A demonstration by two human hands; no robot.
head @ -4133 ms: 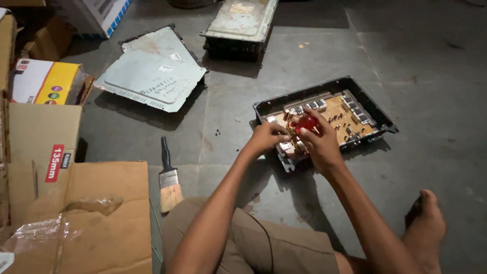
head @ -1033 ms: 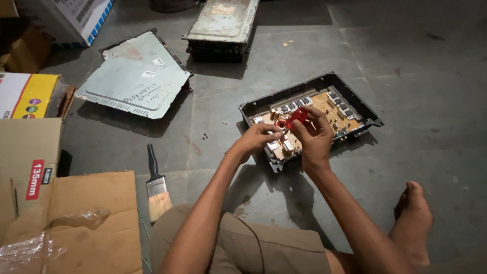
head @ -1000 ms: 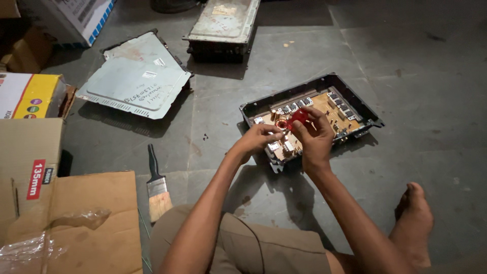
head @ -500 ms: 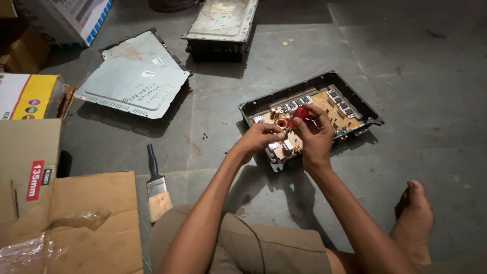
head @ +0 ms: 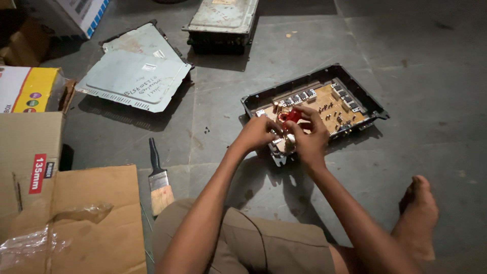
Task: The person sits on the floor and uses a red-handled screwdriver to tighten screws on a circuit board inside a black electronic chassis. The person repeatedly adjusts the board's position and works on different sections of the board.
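A red component [head: 293, 115] is pinched between the curled fingers of the right hand [head: 310, 137] over the near end of an open black tray [head: 373, 106] holding a tan circuit board [head: 329, 104] — at about one o'clock from the knees. The left hand [head: 259, 133] is closed beside it at nine o'clock; what it grips cannot be told. A paintbrush [head: 158, 177] lies at nine o'clock — well apart.

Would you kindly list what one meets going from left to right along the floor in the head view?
Cardboard box → paintbrush → left hand → red part → right hand → open black case with its circuit board → bare foot.
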